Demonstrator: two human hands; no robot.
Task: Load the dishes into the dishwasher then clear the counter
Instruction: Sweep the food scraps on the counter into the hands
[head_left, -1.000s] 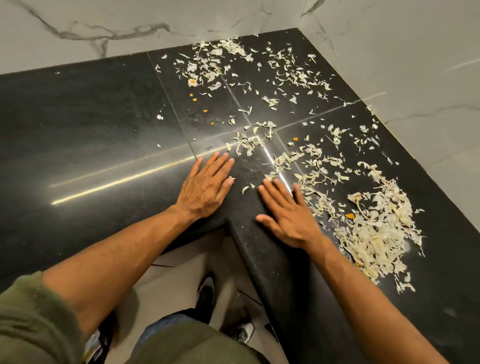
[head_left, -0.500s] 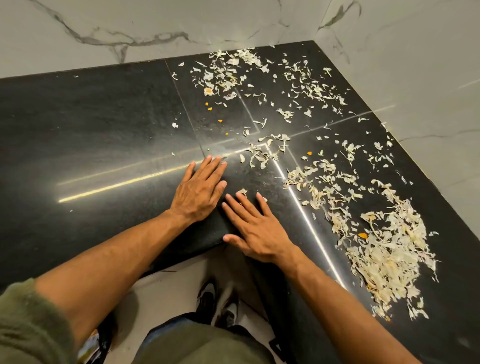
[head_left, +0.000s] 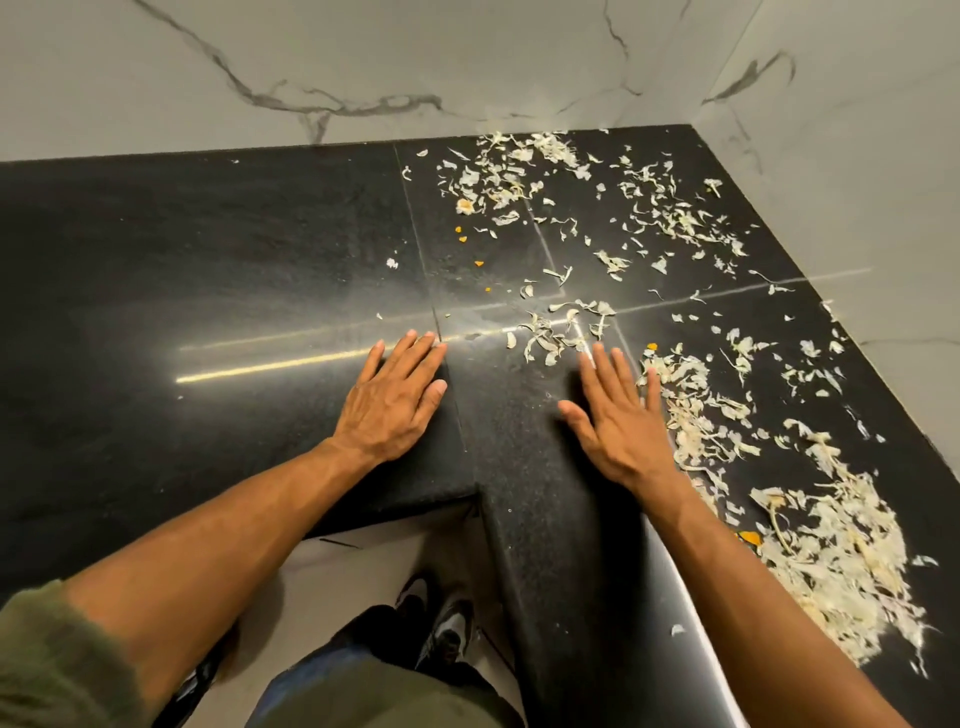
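Left hand (head_left: 395, 400), right hand (head_left: 618, 421) flat, fingers straight, on counter (head_left: 208, 291); scraps (head_left: 831, 561) partly behind right forearm (head_left: 753, 597).

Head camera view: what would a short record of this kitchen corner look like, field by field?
Surface: black stone counter in a corner, marble wall behind
Left hand: left hand flat on bare counter, fingers straight, holding nothing
Right hand: right hand flat on the counter, fingers straight, next to the scraps
Mess: pale vegetable scraps scattered over the right part, thickest at near right
Small bits: a few orange bits among them
Dishes: none in view
Below: shoes on the floor
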